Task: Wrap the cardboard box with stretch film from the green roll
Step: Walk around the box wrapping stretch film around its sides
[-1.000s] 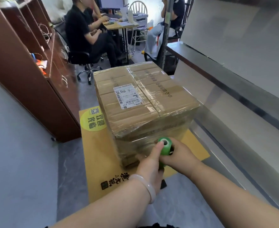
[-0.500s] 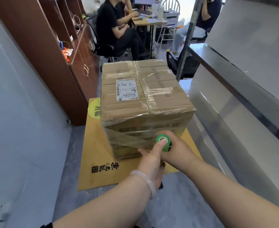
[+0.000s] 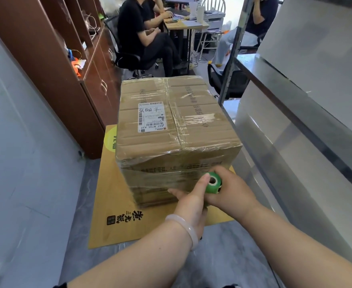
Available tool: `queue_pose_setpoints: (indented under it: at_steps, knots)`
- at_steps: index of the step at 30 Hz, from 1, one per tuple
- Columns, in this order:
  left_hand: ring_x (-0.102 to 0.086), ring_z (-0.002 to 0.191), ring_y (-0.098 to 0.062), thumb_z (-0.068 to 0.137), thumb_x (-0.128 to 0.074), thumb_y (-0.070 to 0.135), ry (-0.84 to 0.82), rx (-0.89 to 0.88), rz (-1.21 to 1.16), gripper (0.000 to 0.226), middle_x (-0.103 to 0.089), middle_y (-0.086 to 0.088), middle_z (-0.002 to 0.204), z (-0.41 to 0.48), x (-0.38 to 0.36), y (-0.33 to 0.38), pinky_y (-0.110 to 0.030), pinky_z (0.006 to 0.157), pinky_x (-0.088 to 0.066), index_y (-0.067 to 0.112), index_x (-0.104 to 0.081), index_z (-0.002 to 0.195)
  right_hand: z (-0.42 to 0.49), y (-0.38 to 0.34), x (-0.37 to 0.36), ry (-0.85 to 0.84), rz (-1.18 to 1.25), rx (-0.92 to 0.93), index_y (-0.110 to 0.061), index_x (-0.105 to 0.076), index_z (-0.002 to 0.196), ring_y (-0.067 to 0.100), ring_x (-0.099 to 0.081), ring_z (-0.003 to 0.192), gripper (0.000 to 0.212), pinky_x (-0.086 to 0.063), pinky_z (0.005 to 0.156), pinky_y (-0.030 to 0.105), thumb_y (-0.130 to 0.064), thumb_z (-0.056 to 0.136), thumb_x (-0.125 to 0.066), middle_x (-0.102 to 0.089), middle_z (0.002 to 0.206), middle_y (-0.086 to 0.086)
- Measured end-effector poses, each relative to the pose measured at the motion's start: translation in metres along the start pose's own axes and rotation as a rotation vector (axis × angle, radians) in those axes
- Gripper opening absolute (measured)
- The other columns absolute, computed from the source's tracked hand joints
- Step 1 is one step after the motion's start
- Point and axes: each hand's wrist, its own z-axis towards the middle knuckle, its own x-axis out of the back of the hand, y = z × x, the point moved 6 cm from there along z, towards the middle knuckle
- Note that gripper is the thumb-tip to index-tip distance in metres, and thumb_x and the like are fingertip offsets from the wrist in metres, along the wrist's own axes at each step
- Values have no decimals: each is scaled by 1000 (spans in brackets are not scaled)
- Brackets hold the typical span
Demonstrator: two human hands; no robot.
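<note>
A large cardboard box with a white shipping label stands on a flat yellow cardboard sheet on the floor. Clear stretch film lies over its top edge and near face. The green roll is held upright against the near face, close to the box's right corner. My right hand is wrapped around the roll from the right. My left hand, with a pale bangle on the wrist, grips the roll from the left, thumb up along its top rim and fingers touching the box.
A brown wooden cabinet runs along the left. A grey counter with a metal edge stands close on the right. Behind the box, people sit on chairs at a desk. Grey floor surrounds the sheet.
My view has swung right and drawn closer to the box. Both hands keep hold of the green roll at the near face, shifted slightly toward the right corner.
</note>
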Motion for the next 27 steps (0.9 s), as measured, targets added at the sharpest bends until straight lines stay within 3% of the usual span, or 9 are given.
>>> queue_pose_setpoints:
  at_steps: [5, 8, 13, 16, 19, 22, 25, 27]
  knots:
    - [-39, 144, -25, 86, -75, 36, 109, -78, -61, 123, -37, -6, 159, 3, -24, -6, -45, 120, -31, 37, 28, 152, 15, 5, 18, 24, -225, 37, -30, -49, 106, 18, -55, 82, 45, -47, 68, 31, -52, 73, -71, -61, 96, -5]
    - [-42, 141, -29, 71, -81, 54, 198, -105, -89, 136, -36, -2, 158, 8, -34, -13, -48, 119, -33, 36, 26, 153, 25, 11, 21, -71, -197, 85, -30, -51, 114, 19, -57, 91, 53, -48, 74, 31, -57, 72, -71, -59, 103, -3]
    - [-45, 140, -27, 38, -77, 71, 276, -133, -99, 157, -36, -5, 160, 23, -39, -27, -49, 117, -36, 40, 26, 152, 34, 22, 18, -289, 36, 275, -29, -54, 123, 15, -58, 104, 47, -49, 87, 27, -31, 78, -68, -61, 116, -2]
    - [-49, 137, -29, 38, -78, 70, 309, -145, -156, 155, -41, -11, 156, 29, -43, -34, -50, 116, -37, 44, 23, 152, 36, 29, 22, -386, 74, 321, -27, -53, 124, 12, -59, 99, 47, -52, 86, 28, -23, 80, -68, -64, 112, -3]
    - [-48, 137, -29, 38, -76, 65, 343, -185, -186, 154, -45, -13, 152, 21, -50, -38, -49, 117, -35, 42, 23, 153, 37, 37, 31, -347, -2, 354, -27, -55, 107, 15, -60, 88, 36, -54, 77, 34, -26, 75, -70, -63, 99, -2]
    - [-49, 136, -27, 34, -81, 68, 314, -210, -209, 163, -46, -8, 149, 23, -67, -45, -48, 116, -37, 37, 25, 154, 40, 43, 42, -271, -37, 318, -29, -48, 95, 14, -55, 79, 30, -48, 67, 32, -35, 75, -70, -56, 93, -4]
    - [-50, 135, -21, 33, -83, 71, 277, -222, -256, 167, -49, 4, 130, 30, -84, -52, -45, 116, -38, 26, 23, 156, 43, 44, 50, -225, -68, 353, -30, -51, 104, 18, -55, 87, 40, -49, 75, 34, -46, 75, -73, -53, 100, -7]
    - [-50, 135, -19, 35, -84, 71, 244, -226, -287, 162, -52, 8, 125, 34, -89, -52, -43, 117, -38, 22, 7, 160, 44, 43, 52, -234, -66, 385, -33, -54, 110, 17, -57, 93, 45, -51, 81, 35, -49, 73, -73, -53, 107, -7]
